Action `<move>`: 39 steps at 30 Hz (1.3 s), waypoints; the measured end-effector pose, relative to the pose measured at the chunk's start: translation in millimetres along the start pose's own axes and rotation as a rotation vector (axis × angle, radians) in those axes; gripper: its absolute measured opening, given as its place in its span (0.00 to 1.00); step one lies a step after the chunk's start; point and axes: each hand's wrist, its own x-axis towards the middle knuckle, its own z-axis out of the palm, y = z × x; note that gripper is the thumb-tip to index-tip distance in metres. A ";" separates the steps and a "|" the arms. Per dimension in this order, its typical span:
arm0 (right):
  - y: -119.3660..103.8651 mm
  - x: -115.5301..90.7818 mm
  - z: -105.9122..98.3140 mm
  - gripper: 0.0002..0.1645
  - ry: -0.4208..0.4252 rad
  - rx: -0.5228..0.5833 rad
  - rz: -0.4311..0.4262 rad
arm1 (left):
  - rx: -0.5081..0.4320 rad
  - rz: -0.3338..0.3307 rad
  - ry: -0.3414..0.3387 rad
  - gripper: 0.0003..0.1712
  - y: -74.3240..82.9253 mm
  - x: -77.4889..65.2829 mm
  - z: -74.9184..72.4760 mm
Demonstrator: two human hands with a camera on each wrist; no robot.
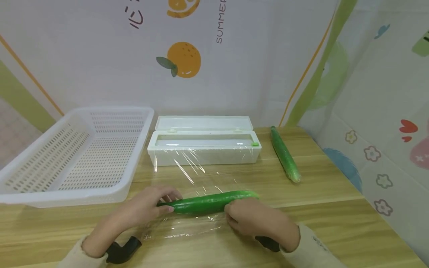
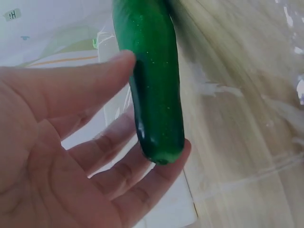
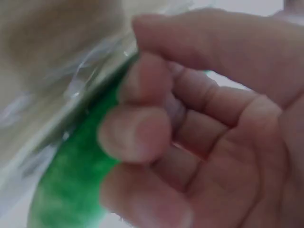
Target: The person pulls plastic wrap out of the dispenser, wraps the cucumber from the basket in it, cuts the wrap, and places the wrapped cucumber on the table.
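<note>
A green cucumber [image 1: 207, 203] lies crosswise on a sheet of clear cling film [image 1: 191, 225] spread over the table. At its dark left end is my left hand [image 1: 145, 206]; the thumb [image 2: 107, 78] rests on one side and the fingers reach round the other. My right hand [image 1: 249, 217] is at the cucumber's paler right end, on the near side. Its fingers [image 3: 135, 135] are curled in front of the cucumber [image 3: 78, 166], and the film's near edge runs up to the thumb and index fingertips, which pinch it.
Behind the cucumber stands a white cling film box [image 1: 204, 156], lid raised, with film drawn out from it toward me. A white perforated basket [image 1: 134, 163] is at the left. Another cucumber [image 1: 284, 154] lies at the right, near the table's [image 1: 338, 219] right edge.
</note>
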 end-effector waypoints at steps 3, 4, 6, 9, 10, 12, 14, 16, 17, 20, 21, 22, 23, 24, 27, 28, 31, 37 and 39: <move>5.3 -1.2 -4.4 0.11 0.029 0.035 0.001 | -0.007 0.001 0.005 0.15 3.2 -0.8 1.2; 7.5 -1.5 -5.5 0.10 0.051 0.037 -0.007 | -0.012 -0.003 0.005 0.16 4.6 -1.2 1.9; 11.8 -1.9 -7.0 0.08 0.098 0.021 -0.019 | -0.016 -0.011 0.005 0.20 8.2 -1.7 4.2; 18.5 -1.8 -7.3 0.06 0.172 0.000 -0.045 | 0.011 0.000 -0.010 0.28 13.2 -2.7 8.6; 20.5 -1.8 -7.2 0.06 0.184 -0.001 -0.051 | 0.037 0.001 -0.015 0.31 14.5 -3.1 10.2; 24.0 -1.5 -6.5 0.05 0.199 0.013 -0.061 | 0.124 0.023 -0.015 0.32 15.5 -3.6 13.3; 26.7 -0.8 -5.8 0.05 0.214 0.033 -0.078 | 0.233 0.045 -0.009 0.31 14.7 -3.1 16.4; 27.9 0.2 -5.6 0.05 0.217 0.073 -0.073 | 0.344 0.072 0.025 0.25 12.5 -1.6 19.1; 28.2 0.9 -5.4 0.05 0.215 0.096 -0.065 | 0.391 0.091 0.048 0.22 11.4 -0.8 20.0; 28.4 3.4 -5.2 0.04 0.200 0.174 -0.020 | 0.427 0.103 0.110 0.15 8.6 1.1 20.0; 28.4 4.1 -5.0 0.04 0.192 0.195 -0.003 | 0.409 0.087 0.126 0.14 8.3 1.2 18.9; 28.5 4.9 -4.8 0.04 0.186 0.215 0.013 | 0.379 0.065 0.132 0.13 7.9 1.3 17.6; 28.9 5.5 -4.5 0.04 0.183 0.221 0.023 | 0.334 0.032 0.131 0.12 8.2 1.3 15.6; 29.4 6.2 -4.0 0.04 0.182 0.232 0.034 | 0.288 -0.002 0.132 0.11 8.2 1.5 13.6; 32.1 7.9 -2.6 0.04 0.184 0.252 0.055 | 0.185 -0.071 0.138 0.07 7.5 3.6 8.5; 33.2 8.4 -2.0 0.04 0.182 0.263 0.063 | 0.167 -0.078 0.143 0.06 6.2 4.9 7.6; 37.6 8.0 -1.2 0.06 0.163 0.286 0.090 | 0.136 -0.078 0.164 0.04 1.6 8.9 6.7; 46.7 0.5 -4.0 0.27 0.096 0.293 0.122 | 0.076 -0.124 0.198 0.03 -4.8 12.5 7.2; 49.4 -1.8 -4.5 0.24 0.081 0.286 0.123 | 0.057 -0.149 0.202 0.03 -5.6 12.9 7.1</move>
